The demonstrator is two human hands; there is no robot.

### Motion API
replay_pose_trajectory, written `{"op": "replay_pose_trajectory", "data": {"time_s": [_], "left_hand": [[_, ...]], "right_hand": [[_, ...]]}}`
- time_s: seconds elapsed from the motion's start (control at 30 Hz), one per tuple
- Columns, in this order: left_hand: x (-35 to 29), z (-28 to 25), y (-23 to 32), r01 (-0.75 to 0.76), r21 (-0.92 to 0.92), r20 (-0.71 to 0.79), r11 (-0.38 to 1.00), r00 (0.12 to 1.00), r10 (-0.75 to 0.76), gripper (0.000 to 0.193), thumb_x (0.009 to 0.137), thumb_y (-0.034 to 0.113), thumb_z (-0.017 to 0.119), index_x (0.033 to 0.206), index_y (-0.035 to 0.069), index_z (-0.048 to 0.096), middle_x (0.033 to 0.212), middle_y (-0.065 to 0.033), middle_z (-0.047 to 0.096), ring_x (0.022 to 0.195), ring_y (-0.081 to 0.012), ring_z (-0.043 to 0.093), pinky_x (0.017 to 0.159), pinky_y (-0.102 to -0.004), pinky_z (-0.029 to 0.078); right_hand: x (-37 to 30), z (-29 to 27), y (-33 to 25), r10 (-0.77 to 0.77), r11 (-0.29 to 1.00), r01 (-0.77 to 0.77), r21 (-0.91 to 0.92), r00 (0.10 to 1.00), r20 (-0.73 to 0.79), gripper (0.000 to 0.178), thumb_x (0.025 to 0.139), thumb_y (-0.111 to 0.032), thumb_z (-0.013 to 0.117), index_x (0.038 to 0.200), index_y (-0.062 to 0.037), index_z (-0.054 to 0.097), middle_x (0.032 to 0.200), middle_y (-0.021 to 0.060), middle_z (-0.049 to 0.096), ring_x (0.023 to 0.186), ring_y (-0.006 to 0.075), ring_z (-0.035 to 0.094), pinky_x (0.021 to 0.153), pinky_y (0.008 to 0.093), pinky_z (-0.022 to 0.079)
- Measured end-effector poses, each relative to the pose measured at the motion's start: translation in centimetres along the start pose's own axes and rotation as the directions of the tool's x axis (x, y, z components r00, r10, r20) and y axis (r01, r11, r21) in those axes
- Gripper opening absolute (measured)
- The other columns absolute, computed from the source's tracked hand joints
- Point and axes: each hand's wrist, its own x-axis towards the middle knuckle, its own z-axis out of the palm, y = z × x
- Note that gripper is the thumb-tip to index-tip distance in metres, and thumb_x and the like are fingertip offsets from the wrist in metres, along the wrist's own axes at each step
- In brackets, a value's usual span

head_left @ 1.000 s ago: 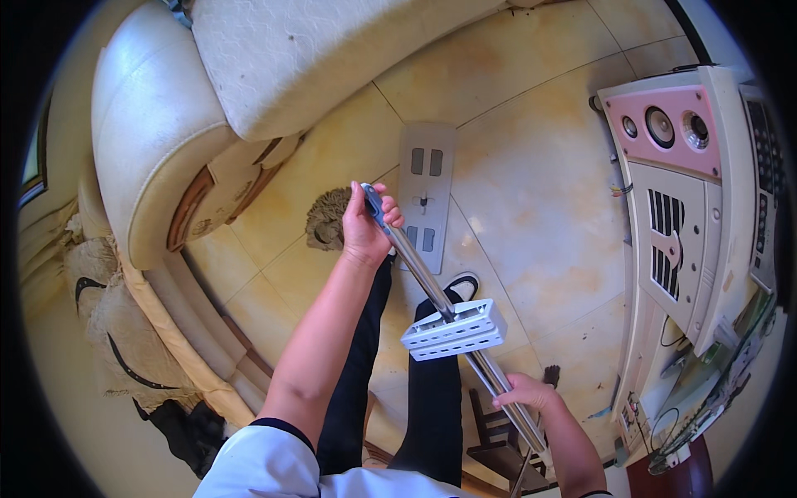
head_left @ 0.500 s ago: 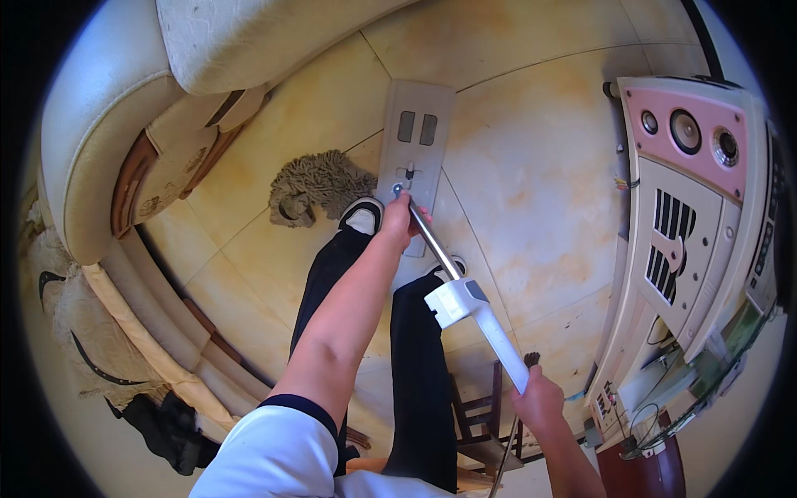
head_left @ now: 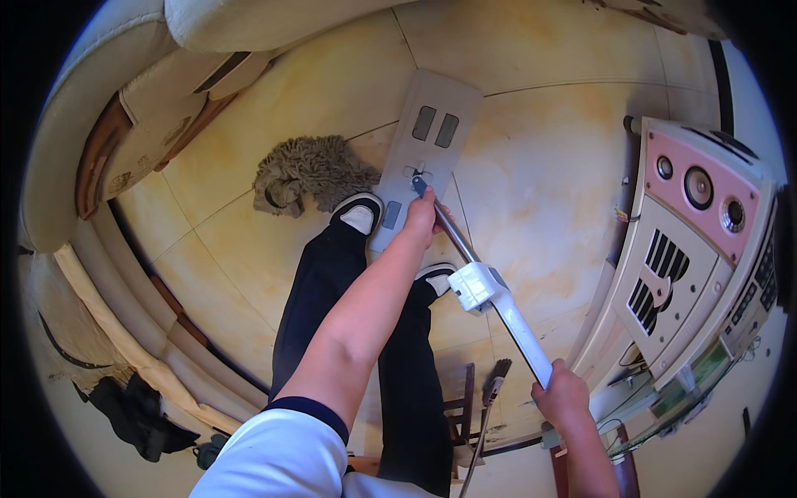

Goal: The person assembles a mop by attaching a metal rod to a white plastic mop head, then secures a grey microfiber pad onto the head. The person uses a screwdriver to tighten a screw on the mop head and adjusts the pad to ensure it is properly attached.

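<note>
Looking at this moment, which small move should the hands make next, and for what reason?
Probably the left hand should guide the grey tip of the pole onto the bracket at the middle of the flat plate. In this view, the tip lines up beside that bracket, though I cannot tell whether they touch, and the right hand grips the white handle.

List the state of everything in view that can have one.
Shaggy brown fabric mop pad: bunched on the floor.
Flat grey rectangular plate: on the floor, pad off.
Slim silver metal pole: slanted; unclear if joined to plate.
White boxy plastic fitting with long arm: on the pole.
Left hand: closed around the pole.
Right hand: closed around the fitting's end.
Pink-fronted white speaker cabinet: unclear if on.
</note>
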Motion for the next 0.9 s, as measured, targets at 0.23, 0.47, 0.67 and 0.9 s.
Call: {"op": "replay_pose_trajectory", "data": {"time_s": [0.23,0.47,0.67,0.9], "left_hand": [[1.5,0.6,-0.3,0.049,-0.076,0.062,0.996,0.997,-0.044,0.035,0.099,0.041,0.040,0.096,0.007,0.048,0.075,-0.0102,0.058,0.062,-0.0240,0.061,0.059,-0.0391,0.056],[1.9,1.3,0.1,0.072,-0.158,0.045,0.985,0.997,-0.066,0.036,0.099,0.042,0.041,0.098,0.007,0.048,0.074,-0.0097,0.056,0.061,-0.0233,0.059,0.060,-0.0397,0.056],[1.8,0.7,-0.2,0.059,-0.166,0.072,0.984,0.996,-0.047,0.036,0.099,0.042,0.040,0.099,0.007,0.047,0.073,-0.0104,0.056,0.062,-0.0240,0.058,0.060,-0.0394,0.054],[1.9,0.2,-0.3,0.066,-0.243,0.122,0.968,0.992,-0.037,0.036,0.100,0.041,0.039,0.100,0.006,0.046,0.071,-0.0112,0.055,0.061,-0.0247,0.056,0.061,-0.0385,0.052]], "right_hand": [[0.1,-2.6,-0.9,-0.020,0.990,0.011,-0.142,0.998,-0.065,0.033,0.075,-0.022,0.068,0.092,-0.0004,0.049,0.075,0.0213,0.065,0.070,0.0393,0.065,0.068,0.0470,0.052],[0.0,-2.1,-2.0,0.031,0.993,-0.033,-0.114,0.999,-0.019,0.036,0.075,-0.023,0.068,0.095,0.0004,0.050,0.076,0.0218,0.065,0.070,0.0395,0.065,0.068,0.0476,0.052],[-0.4,-1.4,-2.3,0.028,0.996,-0.026,-0.089,1.000,0.012,0.037,0.075,-0.024,0.068,0.096,0.0008,0.050,0.077,0.0225,0.065,0.071,0.0401,0.065,0.068,0.0473,0.052],[-1.2,-1.5,-3.8,0.083,0.988,-0.080,-0.136,0.996,0.015,0.038,0.075,-0.024,0.069,0.096,0.0010,0.049,0.076,0.0221,0.065,0.072,0.0397,0.065,0.068,0.0465,0.053]]}}
